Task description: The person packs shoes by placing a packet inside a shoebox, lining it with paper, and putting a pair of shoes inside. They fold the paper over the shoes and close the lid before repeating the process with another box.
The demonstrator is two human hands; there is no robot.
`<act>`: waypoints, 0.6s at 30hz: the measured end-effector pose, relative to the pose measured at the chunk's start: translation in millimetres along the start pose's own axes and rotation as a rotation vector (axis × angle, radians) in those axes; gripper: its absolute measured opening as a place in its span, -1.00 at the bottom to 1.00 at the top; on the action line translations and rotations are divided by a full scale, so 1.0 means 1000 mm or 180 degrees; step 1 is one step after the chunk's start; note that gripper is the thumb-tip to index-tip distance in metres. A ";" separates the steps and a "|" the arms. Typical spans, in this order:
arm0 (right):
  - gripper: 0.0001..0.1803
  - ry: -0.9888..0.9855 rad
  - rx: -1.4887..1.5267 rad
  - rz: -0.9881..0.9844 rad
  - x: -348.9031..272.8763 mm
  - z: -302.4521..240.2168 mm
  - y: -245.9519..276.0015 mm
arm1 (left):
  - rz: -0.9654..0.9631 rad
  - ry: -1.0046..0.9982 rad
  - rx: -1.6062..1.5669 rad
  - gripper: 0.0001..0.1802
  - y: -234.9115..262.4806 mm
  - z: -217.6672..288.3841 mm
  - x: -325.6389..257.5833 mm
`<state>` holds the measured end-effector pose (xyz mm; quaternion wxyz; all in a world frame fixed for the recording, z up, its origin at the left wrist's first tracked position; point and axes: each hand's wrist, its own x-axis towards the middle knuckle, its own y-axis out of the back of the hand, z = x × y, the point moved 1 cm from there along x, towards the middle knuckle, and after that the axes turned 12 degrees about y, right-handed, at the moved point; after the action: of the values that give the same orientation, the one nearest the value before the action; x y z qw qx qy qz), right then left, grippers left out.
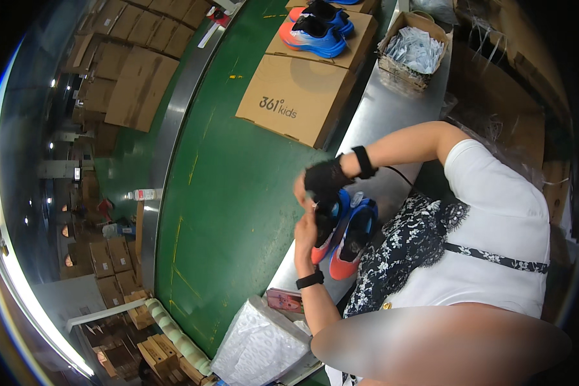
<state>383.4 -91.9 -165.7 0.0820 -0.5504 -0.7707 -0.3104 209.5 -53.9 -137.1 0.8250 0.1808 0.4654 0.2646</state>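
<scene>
Hands (pixel 306 226) (pixel 321 180), two, at one shoe (pixel 325 230); another shoe (pixel 354 238) just beside.

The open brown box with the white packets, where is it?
In the head view, the open brown box is at the upper right on the shiny metal ledge, just right of the cardboard box near the blue-and-orange sneakers.

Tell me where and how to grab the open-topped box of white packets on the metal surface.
Come from the side facing the person, where one wall of the box shows, and grip two opposite walls at once. Its open top faces up, with white packets piled inside, so keeping it level should help prevent spills.
</scene>
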 end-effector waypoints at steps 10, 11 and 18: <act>-0.64 -0.1041 -0.3608 0.0760 0.033 0.087 0.000 | 0.0803 -0.0593 0.0144 -0.45 0.009 -0.027 0.001; -0.72 -0.1364 -0.3837 0.0505 0.007 0.039 0.020 | 0.0665 -0.1082 -0.0014 -0.42 -0.006 0.003 0.009; -0.70 -0.0878 -0.1486 0.1952 0.040 -0.160 0.095 | 0.0853 -0.1323 -0.0065 -0.37 0.006 0.020 0.019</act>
<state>419.2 -132.1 16.3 -0.0606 -0.7950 -0.4834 -0.3614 232.9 -38.6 -136.4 0.8624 0.2831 0.2549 0.3334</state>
